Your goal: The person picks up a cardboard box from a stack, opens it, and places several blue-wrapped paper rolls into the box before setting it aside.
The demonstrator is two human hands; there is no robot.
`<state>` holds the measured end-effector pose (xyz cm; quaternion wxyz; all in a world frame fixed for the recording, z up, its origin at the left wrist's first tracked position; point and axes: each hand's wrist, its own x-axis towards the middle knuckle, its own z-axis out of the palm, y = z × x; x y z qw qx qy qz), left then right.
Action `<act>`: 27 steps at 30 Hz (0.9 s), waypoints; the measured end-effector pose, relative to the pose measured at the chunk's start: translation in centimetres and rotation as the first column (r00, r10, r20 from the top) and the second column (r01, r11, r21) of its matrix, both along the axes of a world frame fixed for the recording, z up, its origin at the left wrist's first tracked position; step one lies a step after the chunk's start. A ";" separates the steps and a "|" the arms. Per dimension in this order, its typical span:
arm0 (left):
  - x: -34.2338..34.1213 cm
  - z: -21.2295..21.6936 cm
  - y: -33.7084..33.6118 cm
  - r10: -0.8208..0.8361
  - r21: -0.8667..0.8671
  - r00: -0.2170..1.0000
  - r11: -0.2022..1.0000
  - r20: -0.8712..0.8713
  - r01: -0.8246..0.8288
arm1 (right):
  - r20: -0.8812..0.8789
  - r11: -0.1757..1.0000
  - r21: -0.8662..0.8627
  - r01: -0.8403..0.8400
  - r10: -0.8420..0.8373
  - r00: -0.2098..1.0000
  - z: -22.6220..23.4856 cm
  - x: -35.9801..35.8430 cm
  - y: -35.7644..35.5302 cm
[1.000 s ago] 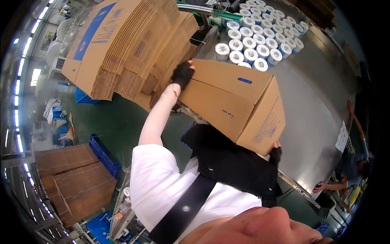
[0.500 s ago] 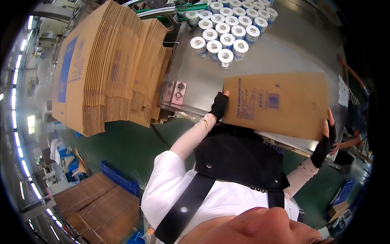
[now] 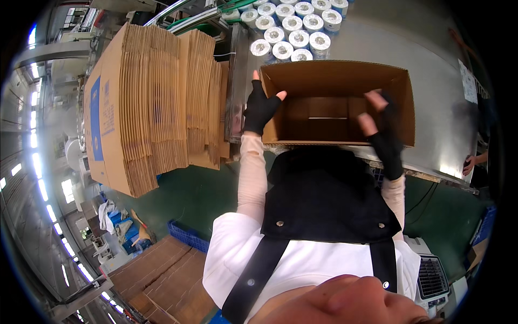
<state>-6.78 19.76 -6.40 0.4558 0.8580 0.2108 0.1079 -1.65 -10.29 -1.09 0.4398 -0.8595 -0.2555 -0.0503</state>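
An open brown cardboard box (image 3: pixel 334 75) stands on the metal table (image 3: pixel 431 92) right in front of me, its top flaps up and its inside bare. My left hand (image 3: pixel 260 106), in a black fingerless glove, rests against the box's left wall with fingers spread. My right hand (image 3: pixel 377 121), gloved the same way, reaches down inside the box at its right side, fingers apart and blurred. Neither hand grips anything.
A tall stack of flattened cardboard boxes (image 3: pixel 156 108) leans at my left. Several white rolls (image 3: pixel 294 29) stand on the table beyond the box. More flat cardboard (image 3: pixel 156 275) lies on the green floor. Another person's hand (image 3: pixel 469 162) shows at the right edge.
The box, held up closed in front of me before, now stands on the table with its top open. My right hand has moved from its outer side to inside it.
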 end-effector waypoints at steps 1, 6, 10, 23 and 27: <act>-0.8 -2.0 1.7 0.009 0.000 0.997 1.000 -0.083 -0.009 | 0.229 0.969 -0.162 0.188 -0.148 0.962 -1.0 1.5 -1.8; -2.2 -6.5 6.3 -0.141 -0.116 0.983 0.985 -0.120 0.127 | -0.606 0.987 -0.053 0.151 -0.152 0.781 -9.8 5.5 -15.3; -3.1 -5.5 8.5 -0.131 -0.348 0.987 0.933 -0.089 0.092 | -0.607 0.935 0.219 0.279 -0.093 0.789 -11.4 4.3 -17.8; -4.6 -22.8 2.5 -0.057 0.345 0.922 0.917 -0.383 0.200 | -0.771 0.788 0.367 0.494 -0.040 0.636 -33.9 0.1 -22.2; 2.6 -12.1 1.9 0.020 0.234 0.985 0.970 0.170 -0.060 | -0.656 0.943 0.187 0.275 -0.088 0.749 -36.6 2.3 -29.2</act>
